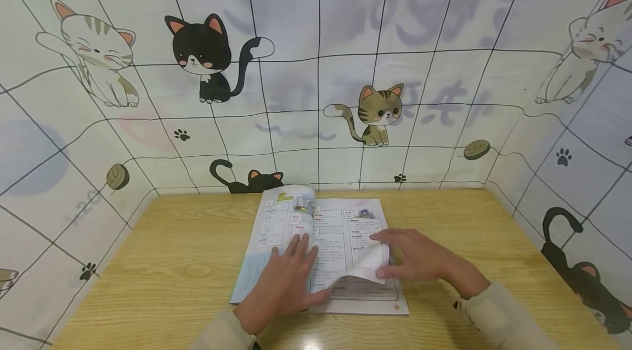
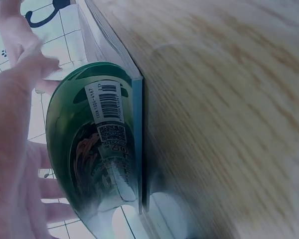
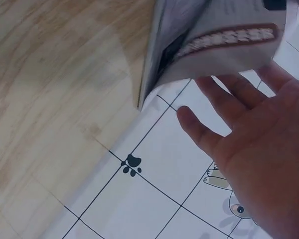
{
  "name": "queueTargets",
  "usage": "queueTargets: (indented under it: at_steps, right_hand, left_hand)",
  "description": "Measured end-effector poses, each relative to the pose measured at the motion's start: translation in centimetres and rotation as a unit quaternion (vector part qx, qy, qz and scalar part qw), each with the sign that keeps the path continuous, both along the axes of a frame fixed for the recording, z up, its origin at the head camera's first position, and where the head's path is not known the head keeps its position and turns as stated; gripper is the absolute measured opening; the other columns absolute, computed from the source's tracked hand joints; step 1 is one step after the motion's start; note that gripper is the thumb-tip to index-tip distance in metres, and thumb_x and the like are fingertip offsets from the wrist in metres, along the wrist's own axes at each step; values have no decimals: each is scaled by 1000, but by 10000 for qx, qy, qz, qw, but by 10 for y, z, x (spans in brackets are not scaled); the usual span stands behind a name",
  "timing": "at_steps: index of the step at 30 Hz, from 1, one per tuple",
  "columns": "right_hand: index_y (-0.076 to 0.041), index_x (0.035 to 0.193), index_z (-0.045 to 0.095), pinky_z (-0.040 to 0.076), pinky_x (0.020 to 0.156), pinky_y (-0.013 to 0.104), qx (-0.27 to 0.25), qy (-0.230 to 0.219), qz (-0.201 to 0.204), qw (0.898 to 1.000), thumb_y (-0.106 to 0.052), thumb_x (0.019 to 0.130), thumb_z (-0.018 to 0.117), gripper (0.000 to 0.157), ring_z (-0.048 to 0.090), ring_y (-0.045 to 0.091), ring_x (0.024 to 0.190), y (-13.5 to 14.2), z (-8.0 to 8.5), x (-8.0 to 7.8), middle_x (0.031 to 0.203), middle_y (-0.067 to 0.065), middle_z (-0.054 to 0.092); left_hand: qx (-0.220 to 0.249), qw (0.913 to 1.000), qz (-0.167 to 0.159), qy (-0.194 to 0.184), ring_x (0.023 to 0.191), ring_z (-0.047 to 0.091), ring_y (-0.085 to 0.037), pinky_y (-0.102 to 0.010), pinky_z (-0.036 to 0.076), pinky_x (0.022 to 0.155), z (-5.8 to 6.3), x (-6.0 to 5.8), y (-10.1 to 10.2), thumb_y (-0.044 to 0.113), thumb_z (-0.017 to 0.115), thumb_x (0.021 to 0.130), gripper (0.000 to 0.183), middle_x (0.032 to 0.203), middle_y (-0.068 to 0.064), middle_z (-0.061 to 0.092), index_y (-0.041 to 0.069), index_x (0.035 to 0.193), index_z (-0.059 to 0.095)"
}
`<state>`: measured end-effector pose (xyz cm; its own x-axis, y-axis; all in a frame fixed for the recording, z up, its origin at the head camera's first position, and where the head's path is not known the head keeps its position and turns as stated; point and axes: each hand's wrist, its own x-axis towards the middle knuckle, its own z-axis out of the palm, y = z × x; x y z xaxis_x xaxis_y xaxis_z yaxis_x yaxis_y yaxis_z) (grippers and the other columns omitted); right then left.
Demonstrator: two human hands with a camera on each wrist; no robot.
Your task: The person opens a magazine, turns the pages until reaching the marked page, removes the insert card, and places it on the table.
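An open book (image 1: pixel 328 251) with printed, illustrated pages lies on the table. My left hand (image 1: pixel 288 270) rests on it near the spine, fingers spread over the left page (image 1: pixel 269 224) and thumb reaching onto the right side. In the left wrist view, the glossy green back cover (image 2: pixel 104 94) with a barcode bows up beside that hand. My right hand (image 1: pixel 417 254) holds the outer edge of a right-hand page (image 1: pixel 370 257) between thumb and fingers, its lower corner curled up off the sheet below. In the right wrist view, the raised page (image 3: pixel 229 45) hides some fingertips.
The wooden table (image 1: pixel 187 251) spreads around the book. A white grid-patterned covering with cartoon cats (image 1: pixel 202 59) and paw prints lines the wall (image 1: pixel 296 119) behind the table and both sides.
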<state>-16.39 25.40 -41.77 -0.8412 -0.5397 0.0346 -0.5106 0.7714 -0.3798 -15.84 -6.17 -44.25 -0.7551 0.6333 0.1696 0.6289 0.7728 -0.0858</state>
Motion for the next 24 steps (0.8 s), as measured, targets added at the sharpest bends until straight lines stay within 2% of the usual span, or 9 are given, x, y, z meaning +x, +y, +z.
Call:
queueTargets:
  at_steps: [3,5,8,11,14,17,21,24]
  right_hand:
    - [-6,134,60,43,102,58,-239,-117,46,9996,-60,89,62,71,55,37,125,-1,2,0,134,13,61]
    - [-5,135,60,43,102,56,-306,-206,33,9993,-57,93,59,67,55,35,126,-2,1,-1,135,12,61]
    - [-6,137,59,41,104,57,-480,-402,-163,9979,-50,100,52,58,53,35,129,-3,1,-1,137,12,60]
    - [-8,142,54,37,106,60,-715,-524,-368,9954,-42,105,42,52,48,37,134,-2,2,-1,142,13,55]
    - [-11,150,45,34,107,62,-876,-453,-511,9938,-39,107,39,51,43,39,137,-1,2,-1,149,13,48]
    - [-14,156,33,32,107,66,-882,-277,-592,9940,-41,106,41,58,38,42,140,1,3,-1,155,15,39]
    - [-14,160,21,29,106,69,-833,-198,-743,9936,-45,102,49,71,32,45,142,5,2,0,160,17,28]
    - [-12,160,18,27,106,70,-690,-210,-851,9938,-50,98,56,82,30,45,143,7,-1,0,162,17,24]
  left_hand:
    - [123,9988,-335,348,136,45,-32,-57,49,91,2,-1,-2,71,54,85,84,152,-15,43,14,147,47]
    - [204,9962,-625,574,142,39,-30,-56,45,99,3,-1,-2,66,57,86,86,158,-14,35,16,154,37]
    - [226,9893,-1131,899,150,23,-26,-54,33,112,3,-2,-2,57,63,88,88,164,-12,20,20,158,26]
    - [102,9793,-1578,1262,153,10,-23,-52,22,118,4,-1,-2,49,68,87,88,167,-8,11,25,159,24]
    - [-59,9710,-1856,1509,153,4,-22,-51,15,120,4,-1,-1,42,70,87,84,167,-3,9,30,158,27]
    - [-281,9655,-2019,1620,153,3,-21,-50,13,121,4,0,0,34,67,91,72,167,1,12,32,155,34]
    - [-526,9612,-2134,1668,153,9,-21,-49,12,121,4,0,0,27,63,95,55,164,1,24,31,148,49]
    - [-650,9595,-2135,1719,152,17,-22,-49,13,121,3,0,0,26,64,93,44,160,0,33,28,138,60]
